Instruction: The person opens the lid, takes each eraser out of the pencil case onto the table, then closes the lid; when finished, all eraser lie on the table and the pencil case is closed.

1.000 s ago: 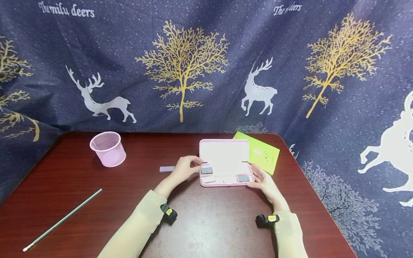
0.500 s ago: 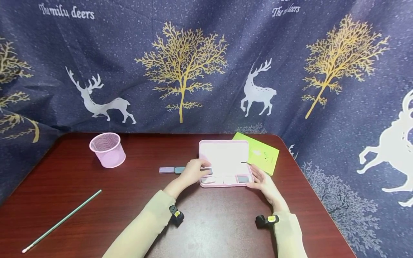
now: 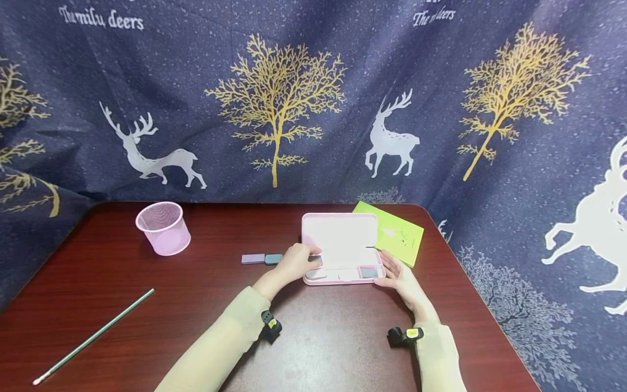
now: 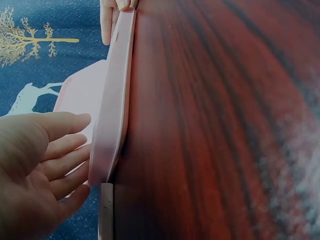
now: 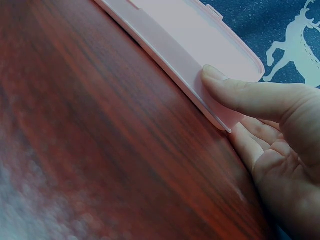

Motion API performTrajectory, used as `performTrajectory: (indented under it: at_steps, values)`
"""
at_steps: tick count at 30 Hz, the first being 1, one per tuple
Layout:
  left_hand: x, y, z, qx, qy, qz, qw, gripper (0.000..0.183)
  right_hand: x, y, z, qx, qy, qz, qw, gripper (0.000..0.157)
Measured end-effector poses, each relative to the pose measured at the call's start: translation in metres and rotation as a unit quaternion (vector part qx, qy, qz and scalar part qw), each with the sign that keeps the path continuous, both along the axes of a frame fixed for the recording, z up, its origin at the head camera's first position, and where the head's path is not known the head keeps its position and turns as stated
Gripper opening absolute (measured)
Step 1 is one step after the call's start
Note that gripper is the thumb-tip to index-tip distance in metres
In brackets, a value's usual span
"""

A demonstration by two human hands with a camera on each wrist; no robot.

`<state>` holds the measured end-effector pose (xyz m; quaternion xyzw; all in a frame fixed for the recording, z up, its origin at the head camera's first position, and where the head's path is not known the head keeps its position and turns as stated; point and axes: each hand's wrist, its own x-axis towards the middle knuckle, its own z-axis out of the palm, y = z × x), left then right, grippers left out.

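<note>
A dark-blue cloth backdrop printed with white deer and golden trees [image 3: 333, 22] hangs behind a glossy reddish-brown wooden table [image 3: 313, 332]; on the table, right of centre, lies a pink rectangular case with a pale interior [image 3: 338, 281], its lid [image 3: 340, 228] tilted up at the back; the left hand [image 3: 295, 260] reaches over the case's left end, thumb and fingers apart, beside a dark blue-grey block [image 3: 317, 260], though whether they touch it cannot be told; the right hand [image 3: 399, 275] grips the right end, thumb against the front wall and fingers round behind; a white block [image 3: 315, 273] and a grey block [image 3: 369, 272] lie in the front compartments, left and right; a lavender strip [image 3: 252, 259] and a teal block [image 3: 273, 259] lie end to end left of the case; a lime-green book [image 3: 409, 237] lies behind its right side; a pink mesh cup [image 3: 168, 239] and a slim green stick with a pale tip [image 3: 93, 337] are well apart, farther left.
</note>
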<state>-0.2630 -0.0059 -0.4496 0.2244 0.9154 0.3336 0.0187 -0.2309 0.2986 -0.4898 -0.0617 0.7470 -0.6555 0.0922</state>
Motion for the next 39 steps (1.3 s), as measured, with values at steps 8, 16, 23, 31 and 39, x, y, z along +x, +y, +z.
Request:
performTrajectory:
  at_steps: [8, 16, 23, 31, 39]
  values:
    - [0.0007, 0.0034, 0.0004, -0.025, -0.012, 0.006, 0.9996, 0.035, -0.0003, 0.0002, -0.0017, -0.002, 0.002, 0.001, 1.000, 0.089]
    - [0.0014, 0.0050, 0.0005, -0.046, 0.003, 0.002, 0.9989, 0.035, -0.0009, 0.0005, -0.0010, 0.007, 0.003, 0.001, 1.000, 0.089]
    - [0.0024, 0.0059, 0.0024, -0.052, -0.007, 0.010, 0.9986, 0.036, 0.0000, 0.0002, 0.0022, 0.005, -0.001, 0.002, 1.000, 0.089]
    - [0.0014, 0.0068, 0.0000, -0.044, -0.013, 0.009, 0.9989, 0.033, 0.0000, -0.0002, 0.0025, 0.000, -0.002, 0.002, 1.000, 0.089]
    - [0.0014, 0.0059, -0.0007, -0.032, -0.002, 0.002, 0.9995, 0.030, 0.0002, 0.0004, 0.0011, 0.004, -0.001, 0.001, 1.000, 0.089]
